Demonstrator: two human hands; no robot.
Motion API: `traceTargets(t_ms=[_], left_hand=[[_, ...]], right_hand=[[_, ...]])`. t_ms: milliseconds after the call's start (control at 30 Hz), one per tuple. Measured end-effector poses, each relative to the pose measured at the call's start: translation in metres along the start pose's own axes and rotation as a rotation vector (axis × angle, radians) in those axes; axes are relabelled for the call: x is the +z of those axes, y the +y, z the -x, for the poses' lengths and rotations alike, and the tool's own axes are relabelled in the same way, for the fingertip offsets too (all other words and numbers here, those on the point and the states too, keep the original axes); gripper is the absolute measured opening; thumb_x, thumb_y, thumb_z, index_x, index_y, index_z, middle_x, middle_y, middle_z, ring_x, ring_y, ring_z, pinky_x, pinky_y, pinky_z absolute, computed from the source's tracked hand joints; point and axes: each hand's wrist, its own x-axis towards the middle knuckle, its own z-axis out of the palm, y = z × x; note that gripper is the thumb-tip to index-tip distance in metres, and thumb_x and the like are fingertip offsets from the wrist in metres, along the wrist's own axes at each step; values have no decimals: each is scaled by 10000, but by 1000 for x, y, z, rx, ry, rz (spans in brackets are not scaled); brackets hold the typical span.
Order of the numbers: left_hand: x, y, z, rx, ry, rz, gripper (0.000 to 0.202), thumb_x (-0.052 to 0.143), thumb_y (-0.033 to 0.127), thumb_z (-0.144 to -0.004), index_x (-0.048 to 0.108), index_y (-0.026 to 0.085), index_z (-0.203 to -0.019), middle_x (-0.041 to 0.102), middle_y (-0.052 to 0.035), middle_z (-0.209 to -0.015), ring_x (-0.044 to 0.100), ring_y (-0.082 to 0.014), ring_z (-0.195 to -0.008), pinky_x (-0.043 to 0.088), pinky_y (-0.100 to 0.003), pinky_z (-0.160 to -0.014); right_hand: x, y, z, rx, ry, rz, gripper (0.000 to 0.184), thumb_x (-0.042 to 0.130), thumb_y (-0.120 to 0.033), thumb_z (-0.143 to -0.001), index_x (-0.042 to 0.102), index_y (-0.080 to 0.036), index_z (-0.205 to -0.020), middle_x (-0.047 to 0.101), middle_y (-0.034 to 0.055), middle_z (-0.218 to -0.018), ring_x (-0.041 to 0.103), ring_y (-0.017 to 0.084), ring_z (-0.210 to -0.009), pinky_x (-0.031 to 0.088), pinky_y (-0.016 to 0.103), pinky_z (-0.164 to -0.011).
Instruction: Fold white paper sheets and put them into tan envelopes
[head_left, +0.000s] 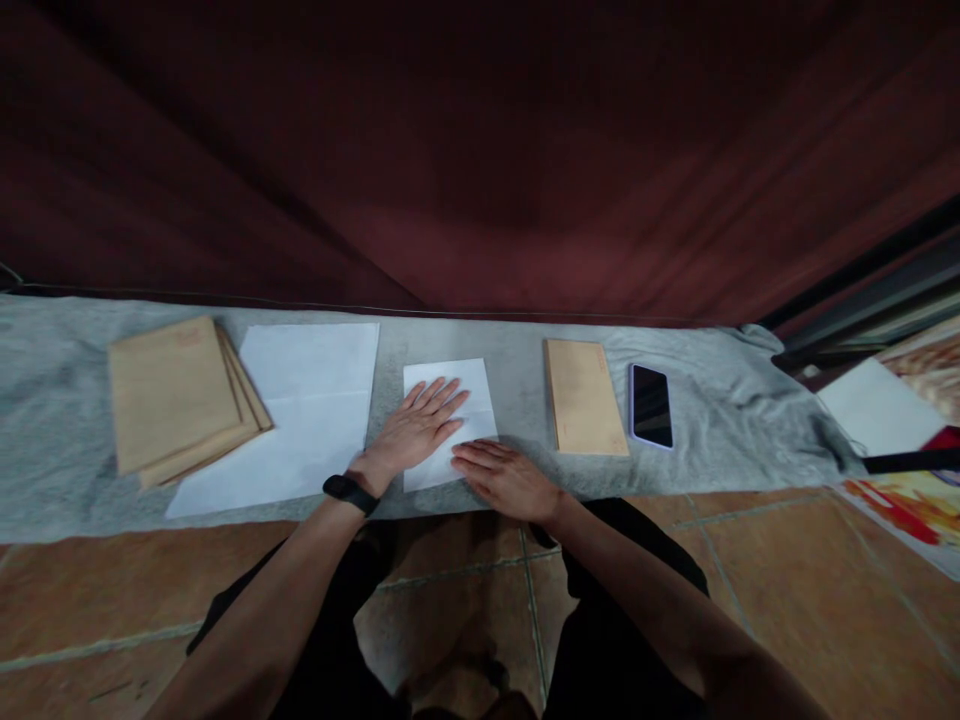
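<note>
A folded white sheet of paper [457, 385] lies on the grey cloth [67, 500] in front of me. My left hand [416, 428] rests flat on it, fingers stretched out and pointing away to the right. A black band sits on that wrist. My right hand [506, 478] lies flat at the sheet's lower right corner, fingers pointing left, pressing its edge. Neither hand holds anything.
A stack of brown envelopes [176, 395] lies at the left beside flat white sheets [300, 420]. One brown envelope [585, 397] and a dark phone [650, 405] lie to the right. A dark red curtain [480, 150] hangs behind. Tiled floor is below; papers lie at far right.
</note>
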Motion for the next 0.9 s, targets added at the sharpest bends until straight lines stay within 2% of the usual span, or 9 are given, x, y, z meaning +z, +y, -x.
traceTargets(t_ms=[133, 233, 333, 500, 600, 667, 767, 833, 900], left_hand=[[-2, -1, 18, -54, -17, 0, 524, 347, 461, -1051, 410, 338, -1557, 342, 9, -1663, 216, -206, -1570, 115, -442, -1289], [-4, -3, 37, -57, -41, 23, 523, 344, 470, -1052, 412, 344, -1555, 347, 13, -1660, 203, -215, -1574, 126, -458, -1288], [-13, -4, 57, -26, -92, 51, 559, 369, 524, -1041, 392, 334, -1566, 341, -4, -1663, 195, -230, -1576, 150, -476, -1284], [-29, 1, 82, 26, -199, 100, 742, 550, 660, -928, 411, 294, -1558, 302, -67, -1677, 225, -290, -1566, 204, -513, -1268], [-25, 1, 87, 6, -115, 187, 624, 561, 604, -944, 542, 272, -1471, 449, -82, -1602, 369, -277, -1508, 270, -506, -1251], [-19, 0, 85, -72, 17, 290, 474, 497, 534, -991, 668, 254, -1334, 604, -81, -1471, 520, -251, -1400, 369, -477, -1206], [-14, 1, 82, -214, 161, 431, 432, 476, 510, -990, 752, 225, -1162, 723, -88, -1293, 653, -242, -1226, 482, -439, -1112], [-16, 3, 80, -284, 170, 485, 432, 505, 525, -962, 764, 214, -1110, 754, -86, -1221, 682, -251, -1162, 505, -429, -1078], [-20, 7, 81, -337, 128, 530, 424, 516, 540, -942, 774, 217, -1037, 787, -68, -1111, 711, -250, -1070, 537, -403, -1014]], right_hand=[[-3, 5, 5, 68, 9, -16, 344, 555, -217, -1004, 624, -179, -1339, 625, 101, -1440, 576, 207, -1338, 434, 413, -1177], [-8, 13, 9, 111, 2, -57, 374, 585, -154, -965, 639, -187, -1333, 614, 101, -1456, 589, 204, -1325, 433, 422, -1180], [-11, 19, 13, 148, 5, -105, 377, 578, -95, -943, 684, -202, -1289, 650, 79, -1417, 624, 191, -1281, 451, 399, -1166], [-11, 24, 15, 257, 31, -228, 343, 571, -99, -950, 746, -248, -1204, 715, 41, -1319, 660, 188, -1229, 509, 366, -1104], [-11, 26, 12, 306, 78, -313, 291, 573, -140, -973, 760, -242, -1171, 755, 48, -1230, 689, 186, -1167, 532, 356, -1061], [-11, 27, 9, 335, 113, -354, 247, 580, -185, -986, 769, -232, -1138, 771, 59, -1172, 706, 188, -1114, 543, 351, -1022], [-13, 31, 6, 385, 156, -385, 196, 600, -231, -981, 781, -229, -1056, 783, 58, -1101, 714, 191, -1047, 540, 333, -969], [-16, 34, 4, 411, 130, -391, 192, 595, -253, -982, 780, -221, -944, 786, 42, -990, 716, 184, -949, 535, 302, -893], [-20, 37, 4, 441, 68, -395, 239, 582, -284, -989, 756, -208, -844, 761, 19, -859, 694, 170, -832, 508, 265, -793]])
